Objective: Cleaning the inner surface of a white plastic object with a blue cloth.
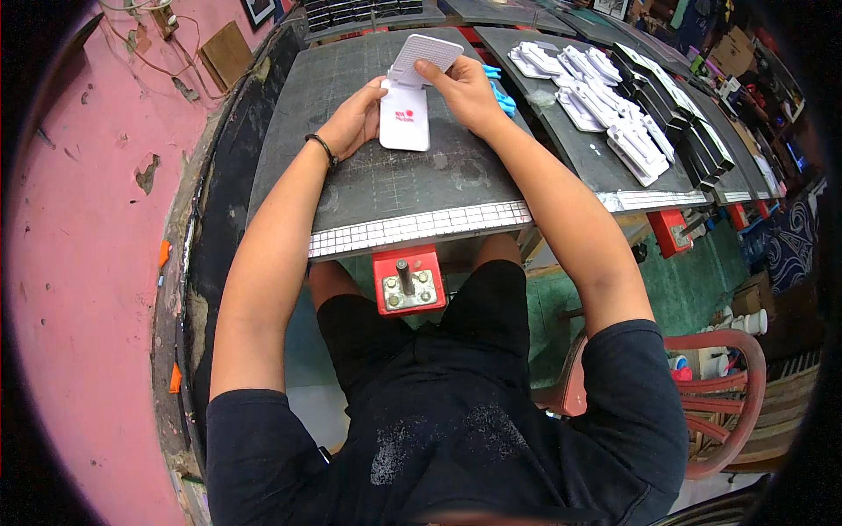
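A white plastic folding phone stand [404,128] is held up over the dark work table, its flat lower panel bearing red print and its textured upper panel tilted back. My left hand [355,118] grips its left edge near the hinge. With the thumb on the textured panel, my right hand [464,89] holds the upper part; its other fingers are hidden behind. Just right of that hand lies a light-blue item [503,100], partly covered by it. On the neighbouring table, several white folded stands [612,98] lie in a loose heap.
The near edge of the dark table [355,191] carries a white gridded strip [421,227]. Black-sided boxes [704,154] stand in a row right of the heap. A red metal bracket [408,279] with an upright bolt sits below the edge. A pink wall is at left, a red plastic chair [750,394] at right.
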A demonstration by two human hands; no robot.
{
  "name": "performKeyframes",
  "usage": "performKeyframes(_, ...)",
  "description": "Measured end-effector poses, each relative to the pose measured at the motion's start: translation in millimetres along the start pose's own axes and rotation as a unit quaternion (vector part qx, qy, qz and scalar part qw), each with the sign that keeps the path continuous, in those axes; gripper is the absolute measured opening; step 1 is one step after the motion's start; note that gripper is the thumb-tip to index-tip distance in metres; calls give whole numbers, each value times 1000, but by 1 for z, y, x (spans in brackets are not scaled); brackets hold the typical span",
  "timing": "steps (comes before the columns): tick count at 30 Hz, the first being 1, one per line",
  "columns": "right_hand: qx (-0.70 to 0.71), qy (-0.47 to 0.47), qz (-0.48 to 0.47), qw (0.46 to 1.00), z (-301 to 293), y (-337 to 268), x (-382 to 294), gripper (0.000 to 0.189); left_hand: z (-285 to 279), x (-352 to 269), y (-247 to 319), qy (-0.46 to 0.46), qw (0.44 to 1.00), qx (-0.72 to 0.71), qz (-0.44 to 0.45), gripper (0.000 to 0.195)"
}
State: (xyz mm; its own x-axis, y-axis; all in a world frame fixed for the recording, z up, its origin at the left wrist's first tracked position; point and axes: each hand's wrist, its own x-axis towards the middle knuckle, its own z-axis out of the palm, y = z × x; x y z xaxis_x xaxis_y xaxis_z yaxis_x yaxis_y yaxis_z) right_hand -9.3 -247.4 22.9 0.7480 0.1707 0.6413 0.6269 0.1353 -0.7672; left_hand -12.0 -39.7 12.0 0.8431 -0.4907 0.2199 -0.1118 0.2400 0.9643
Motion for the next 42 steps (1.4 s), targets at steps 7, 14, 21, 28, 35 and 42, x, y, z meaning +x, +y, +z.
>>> performKeyframes(7,-76,-52,19,996,8,-8,-9,33,-2,-3,7,-9,950,309,50,36)
performKeyframes(14,-151,-12,-23,988,8,9,-5,40,-11,0,2,126,906,378,141,43)
performKeyframes(21,-78,13,-38,996,4,-1,-5,30,-6,-5,6,26,922,382,53,41)
performKeyframes(28,-66,-3,-55,996,4,-10,-4,26,-6,-4,7,8,917,399,25,40)
performKeyframes(35,-81,2,-55,995,3,-10,-5,26,0,-2,9,-10,906,423,9,33)
performKeyframes(42,-48,20,-68,996,2,-12,0,26,-10,2,0,-33,903,426,31,34)
